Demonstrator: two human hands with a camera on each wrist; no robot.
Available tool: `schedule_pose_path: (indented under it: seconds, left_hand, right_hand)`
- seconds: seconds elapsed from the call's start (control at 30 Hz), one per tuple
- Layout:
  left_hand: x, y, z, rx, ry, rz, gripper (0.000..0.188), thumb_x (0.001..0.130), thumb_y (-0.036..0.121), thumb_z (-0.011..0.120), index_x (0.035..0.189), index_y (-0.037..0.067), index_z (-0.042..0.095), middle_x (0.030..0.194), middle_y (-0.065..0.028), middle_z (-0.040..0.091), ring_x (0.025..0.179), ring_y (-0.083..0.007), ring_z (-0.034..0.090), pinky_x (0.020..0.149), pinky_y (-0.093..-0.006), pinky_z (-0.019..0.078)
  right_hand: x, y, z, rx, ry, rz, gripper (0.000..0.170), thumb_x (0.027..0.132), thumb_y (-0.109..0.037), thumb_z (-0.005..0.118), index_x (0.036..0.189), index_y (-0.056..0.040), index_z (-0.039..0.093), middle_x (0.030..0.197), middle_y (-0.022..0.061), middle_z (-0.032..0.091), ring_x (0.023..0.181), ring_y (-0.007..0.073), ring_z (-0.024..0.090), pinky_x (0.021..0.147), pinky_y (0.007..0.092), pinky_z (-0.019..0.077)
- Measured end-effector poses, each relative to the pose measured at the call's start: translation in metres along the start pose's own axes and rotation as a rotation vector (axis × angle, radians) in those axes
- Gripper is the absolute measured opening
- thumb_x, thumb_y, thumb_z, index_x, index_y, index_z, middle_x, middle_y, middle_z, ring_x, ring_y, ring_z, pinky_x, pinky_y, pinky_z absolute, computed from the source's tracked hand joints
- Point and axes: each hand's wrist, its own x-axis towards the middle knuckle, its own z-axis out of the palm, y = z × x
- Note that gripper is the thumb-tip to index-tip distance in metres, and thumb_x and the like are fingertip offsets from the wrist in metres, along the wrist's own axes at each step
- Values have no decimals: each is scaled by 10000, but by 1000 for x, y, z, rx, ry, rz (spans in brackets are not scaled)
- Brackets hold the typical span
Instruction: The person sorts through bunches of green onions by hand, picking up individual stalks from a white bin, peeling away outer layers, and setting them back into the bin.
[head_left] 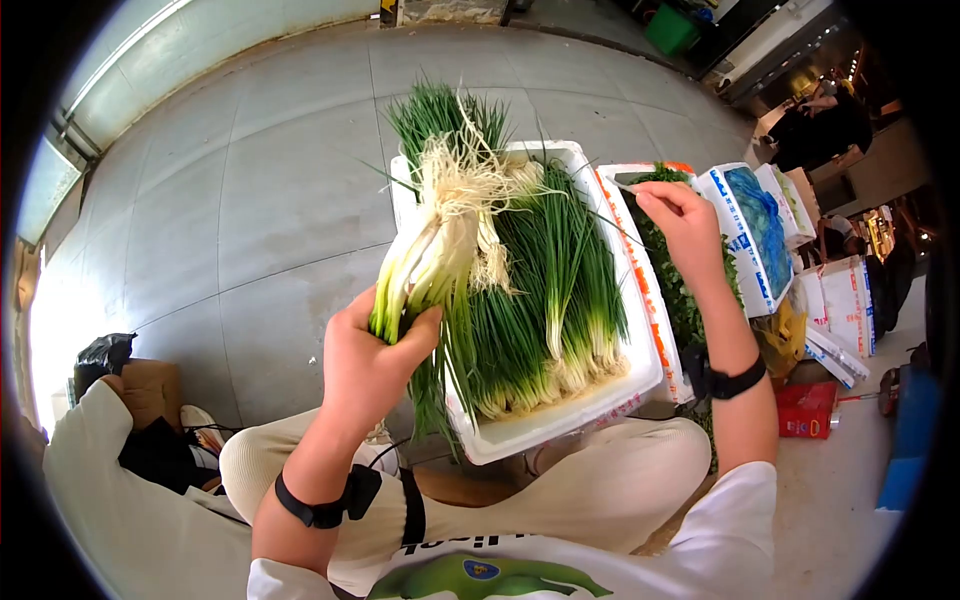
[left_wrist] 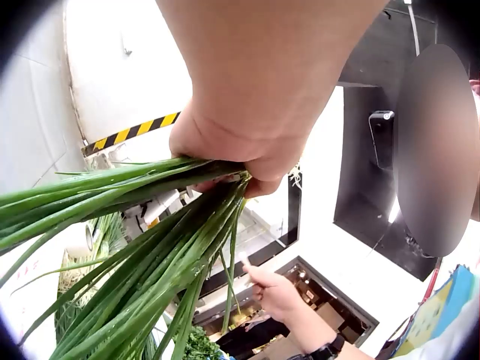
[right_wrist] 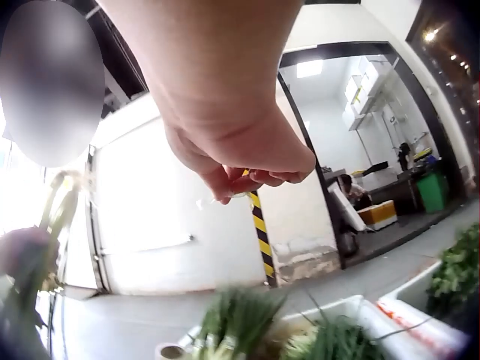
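Observation:
My left hand [head_left: 370, 355] grips a bunch of scallions [head_left: 430, 250], its white roots up and away from me. The green leaves [left_wrist: 150, 285] hang below the fist in the left wrist view. This bunch is held over the left side of a white foam box [head_left: 480, 447], where more scallions [head_left: 540, 270] lie in bundles. Out to the right, my right hand [head_left: 690, 230] is raised near the neighbouring box, thumb and forefinger pinching a thin pale strip [head_left: 624, 187]. I cannot tell what that strip is.
Right of the scallion box stands a foam box [head_left: 652, 290] of leafy greens [head_left: 680, 255]. Beyond it are a box with blue plastic [head_left: 757, 225], a yellow bag [head_left: 783, 335] and a red packet [head_left: 805, 408]. Grey floor tiles [head_left: 290, 170] stretch ahead. A dark bag [head_left: 100, 360] lies left.

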Motion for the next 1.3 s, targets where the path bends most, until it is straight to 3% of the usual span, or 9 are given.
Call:
schedule_pose_path:
  seconds: [0.27,0.33,0.47,0.6,0.83,1.03,1.17,1.27,1.3]
  left_hand:
    - [16,-3,-4,47,48,-109,182,803,91,709,949,-15,684,702,-12,618,653,-56,510,598,-251,447]
    - [21,-8,-4,70,59,-142,192,792,89,717,956,-8,690,730,-32,631,664,-62,527,612,-254,457]
    - [32,-17,-2,56,106,-128,63,820,5,689,871,-26,670,656,57,547,589,-20,441,524,-207,349]
    - [39,-22,-4,127,102,-238,156,740,53,737,864,-21,679,742,-78,612,611,-150,548,591,-274,450]
    - [43,-29,-6,109,94,-232,176,706,38,735,859,-29,680,783,-92,648,651,-178,601,616,-280,475]
    - [43,-31,-4,95,127,-182,199,695,47,735,871,-29,684,801,-96,660,662,-194,615,626,-284,485]
    - [43,-28,-3,99,138,-192,190,719,59,743,882,-20,686,771,-106,640,632,-206,588,604,-294,470]
    - [42,-29,-5,159,126,-191,176,757,77,741,901,-10,690,745,-104,621,610,-204,560,585,-304,455]
    - [42,-29,-5,90,120,-146,139,800,34,712,925,-22,685,719,-27,599,612,-109,512,562,-249,407]
  right_hand:
    - [131,156,34,28,-71,167,222,816,-147,729,1004,-31,707,834,73,720,758,154,668,719,290,507]
    - [147,145,60,-448,-71,92,223,816,-92,690,1032,-50,660,811,80,715,757,180,677,693,330,505]
    - [184,182,107,-806,-106,-40,185,796,-94,689,966,-50,630,796,164,691,788,338,670,722,424,521]
    - [199,201,131,-916,-286,38,182,807,-141,727,965,-101,647,907,153,695,909,384,649,788,469,519]
    - [200,233,150,-1129,-265,-229,86,800,-166,658,750,-137,723,912,64,662,983,242,573,844,381,452]
    - [195,250,163,-1424,-312,-422,120,805,-167,640,816,-145,758,923,54,637,1011,255,557,842,381,436]
    - [200,227,140,-1297,-448,-306,147,825,-183,628,866,-148,765,947,66,639,1020,246,567,875,370,423]
    - [216,213,113,-1055,-277,-212,191,866,-231,613,930,-128,760,932,80,654,962,246,613,856,385,448]
    - [219,200,101,-903,-193,-199,201,878,-244,617,948,-114,753,906,81,659,895,240,626,821,378,465]
